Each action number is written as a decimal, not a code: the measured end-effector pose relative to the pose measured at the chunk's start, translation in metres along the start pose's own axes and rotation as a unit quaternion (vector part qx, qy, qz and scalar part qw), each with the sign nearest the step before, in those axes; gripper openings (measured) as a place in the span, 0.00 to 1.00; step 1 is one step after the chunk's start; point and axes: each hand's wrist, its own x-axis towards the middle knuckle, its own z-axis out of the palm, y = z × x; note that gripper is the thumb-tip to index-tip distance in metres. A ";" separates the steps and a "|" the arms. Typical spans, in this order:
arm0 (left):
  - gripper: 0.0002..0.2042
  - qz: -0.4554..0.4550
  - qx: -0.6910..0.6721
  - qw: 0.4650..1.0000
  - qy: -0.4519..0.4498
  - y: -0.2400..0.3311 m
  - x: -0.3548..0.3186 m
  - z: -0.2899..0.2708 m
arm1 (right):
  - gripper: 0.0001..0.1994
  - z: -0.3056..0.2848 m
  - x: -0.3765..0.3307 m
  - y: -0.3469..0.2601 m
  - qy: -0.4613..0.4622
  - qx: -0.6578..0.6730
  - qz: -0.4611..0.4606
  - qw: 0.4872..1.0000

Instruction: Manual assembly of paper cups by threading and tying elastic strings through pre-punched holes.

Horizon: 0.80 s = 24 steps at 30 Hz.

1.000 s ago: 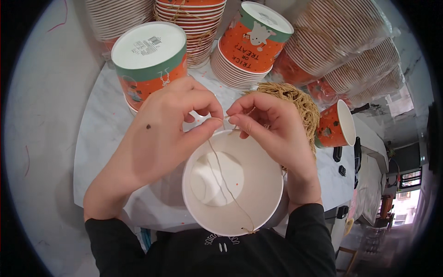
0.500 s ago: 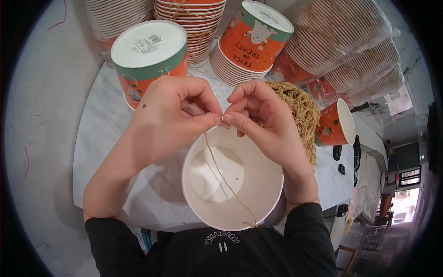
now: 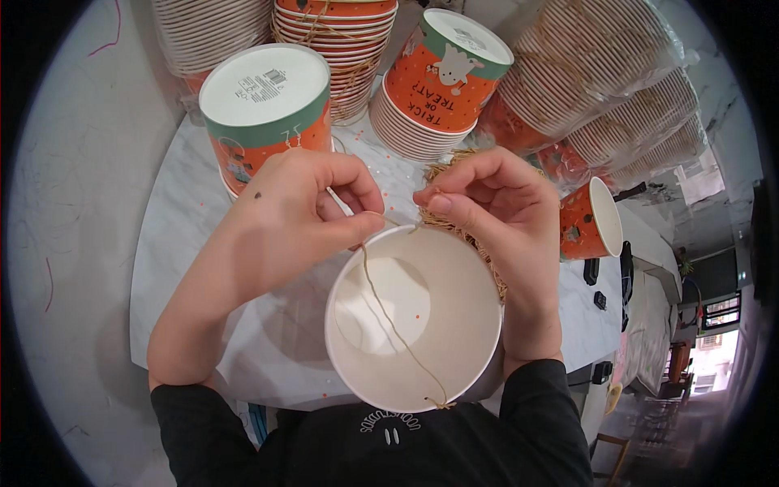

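Counts from the head view: two bare hands, left hand (image 3: pixel 304 215) and right hand (image 3: pixel 495 207), both at the far rim of one open white paper bucket (image 3: pixel 414 321). One thin twine strand (image 3: pixel 398 325) crosses its mouth. Two upside-down orange-and-green buckets stand on the marble table (image 3: pixel 178 243): one far left (image 3: pixel 264 105), one far centre (image 3: pixel 446 69). One small orange cup (image 3: pixel 591 219) lies on its side at right. One tangle of straw-coloured twine (image 3: pixel 458 223) sits behind the right hand. Nested cup stacks: one upright tied stack at far centre (image 3: pixel 337 32), several more wrapped in plastic at far right (image 3: pixel 600 73) (exact number unclear, they overlap).
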 end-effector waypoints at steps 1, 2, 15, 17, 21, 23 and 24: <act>0.04 -0.005 0.015 1.000 -0.012 0.000 -0.001 -0.001 | 0.07 0.001 -0.001 -0.001 0.006 0.021 -0.014 1.000; 0.04 -0.006 0.015 1.000 -0.012 -0.002 -0.001 -0.001 | 0.07 0.002 -0.001 -0.001 0.011 0.042 -0.027 0.999; 0.10 0.236 0.255 0.923 0.163 -0.009 -0.003 0.014 | 0.08 0.002 0.013 0.012 -0.023 -0.027 0.032 0.999; 0.11 0.270 0.275 0.905 0.182 -0.009 -0.001 0.016 | 0.08 0.003 0.017 0.016 -0.030 0.000 0.041 0.999; 0.12 0.256 0.210 0.925 0.185 -0.009 -0.001 0.017 | 0.08 0.002 0.017 0.015 -0.061 0.030 0.082 0.994; 0.12 0.243 0.161 0.938 0.185 -0.009 0.000 0.016 | 0.09 0.003 0.017 0.018 -0.068 0.011 0.049 0.996; 0.12 0.243 0.166 0.939 0.178 -0.010 0.001 0.014 | 0.09 0.003 0.016 0.020 -0.067 0.011 0.048 0.997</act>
